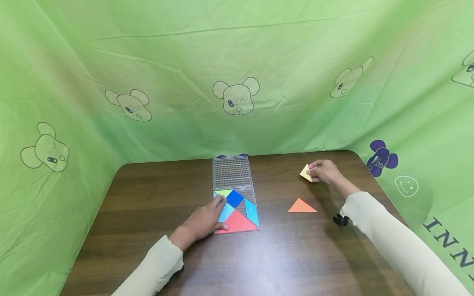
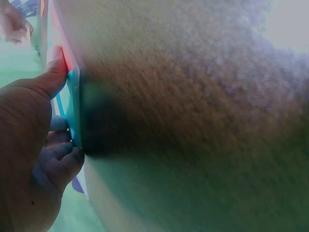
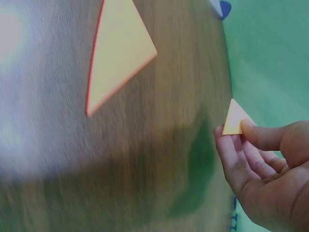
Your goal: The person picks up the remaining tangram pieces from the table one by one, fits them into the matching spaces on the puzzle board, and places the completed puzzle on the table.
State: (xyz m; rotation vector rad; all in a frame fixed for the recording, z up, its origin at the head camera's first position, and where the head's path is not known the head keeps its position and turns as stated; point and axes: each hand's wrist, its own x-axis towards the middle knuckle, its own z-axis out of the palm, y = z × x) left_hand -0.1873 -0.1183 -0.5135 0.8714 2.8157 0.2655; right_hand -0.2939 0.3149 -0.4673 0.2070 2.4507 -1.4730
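Note:
My left hand (image 1: 205, 218) holds the left edge of a clear tangram case (image 1: 258, 195), its thumb over a large red triangle (image 1: 240, 223). A light blue piece (image 1: 226, 213), a green piece (image 1: 223, 192), a dark blue square (image 1: 235, 199) and a blue parallelogram (image 1: 252, 212) also lie in the case. The hand covers part of the case's left side. At the right, my right hand (image 1: 324, 172) pinches a small yellow triangle (image 3: 234, 117) between thumb and fingers, above the table. An orange triangle (image 1: 302, 206) lies flat nearer the front.
The case's gridded lid (image 1: 232, 172) lies opened out behind its base. Brown wood-grain forms the table (image 1: 155, 193). A green curtain (image 1: 177, 82) printed with bear heads surrounds its back and sides. A black object (image 1: 340, 220) sits under the right cuff.

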